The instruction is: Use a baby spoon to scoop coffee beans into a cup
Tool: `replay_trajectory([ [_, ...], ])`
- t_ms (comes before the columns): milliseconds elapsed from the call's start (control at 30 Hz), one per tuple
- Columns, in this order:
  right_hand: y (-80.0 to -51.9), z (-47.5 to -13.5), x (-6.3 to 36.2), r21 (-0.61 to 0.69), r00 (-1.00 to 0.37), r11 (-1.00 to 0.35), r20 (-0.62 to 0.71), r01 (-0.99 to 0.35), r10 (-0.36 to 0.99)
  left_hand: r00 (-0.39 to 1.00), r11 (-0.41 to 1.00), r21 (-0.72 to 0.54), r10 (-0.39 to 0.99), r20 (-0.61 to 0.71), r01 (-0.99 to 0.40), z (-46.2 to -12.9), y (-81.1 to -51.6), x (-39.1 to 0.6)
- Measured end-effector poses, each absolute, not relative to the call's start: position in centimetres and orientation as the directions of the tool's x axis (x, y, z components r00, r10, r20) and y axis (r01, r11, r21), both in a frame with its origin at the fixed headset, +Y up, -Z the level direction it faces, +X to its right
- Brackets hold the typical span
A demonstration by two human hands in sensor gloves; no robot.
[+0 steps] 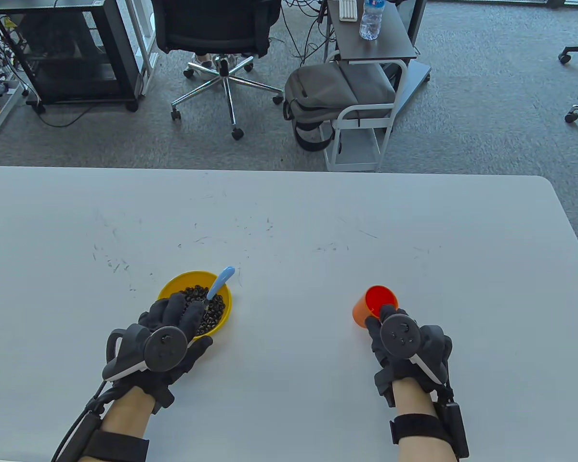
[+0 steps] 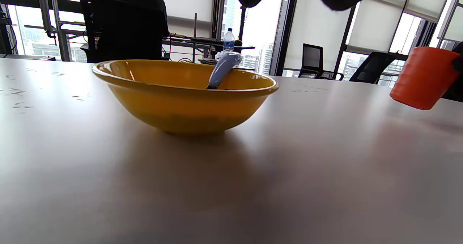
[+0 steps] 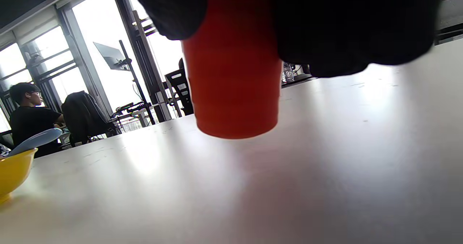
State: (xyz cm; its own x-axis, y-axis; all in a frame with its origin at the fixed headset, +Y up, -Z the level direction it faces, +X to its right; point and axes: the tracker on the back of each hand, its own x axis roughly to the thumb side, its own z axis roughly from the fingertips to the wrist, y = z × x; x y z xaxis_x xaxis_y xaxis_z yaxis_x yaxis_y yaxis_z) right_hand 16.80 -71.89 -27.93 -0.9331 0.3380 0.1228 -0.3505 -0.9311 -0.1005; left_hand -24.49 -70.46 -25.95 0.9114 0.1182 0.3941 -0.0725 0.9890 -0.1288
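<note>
Gripped in the right hand (image 1: 409, 349), the cup (image 1: 373, 305) tilts, mouth up; the left hand (image 1: 171, 337) hangs over the bowl (image 1: 192, 281), fingers spread on the beans (image 1: 212, 313) near the spoon (image 1: 220, 283), whether gripping it I cannot tell.

Left wrist view: the spoon's handle leans on the bowl's far rim, free for a pinch; it looks light, stiff, slick plastic.

Right wrist view: fingers (image 3: 347, 26) wrap the cup, lifted off the table (image 3: 325, 186). No writing readable.

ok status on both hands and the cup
Right hand grips orange cup, lifted off table. Left hand over bean bowl, spoon inside. Path between clear.
</note>
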Motion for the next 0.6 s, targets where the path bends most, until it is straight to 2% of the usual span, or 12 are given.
replay_trajectory([
  [333, -70.5, -26.2, 9.4, -0.037, -0.865, -0.954, 0.434, -0.298, 0.253, 0.911, 0.989, -0.127, 0.122, 0.393, -0.077, -26.0, -70.5, -24.6],
  [600, -71.5, -25.0, 5.7, 0.024, -0.818, -0.986, 0.554, -0.168, 0.153, 0.910, 0.989, -0.125, 0.121, 0.396, -0.077, -26.0, -70.5, -24.6],
])
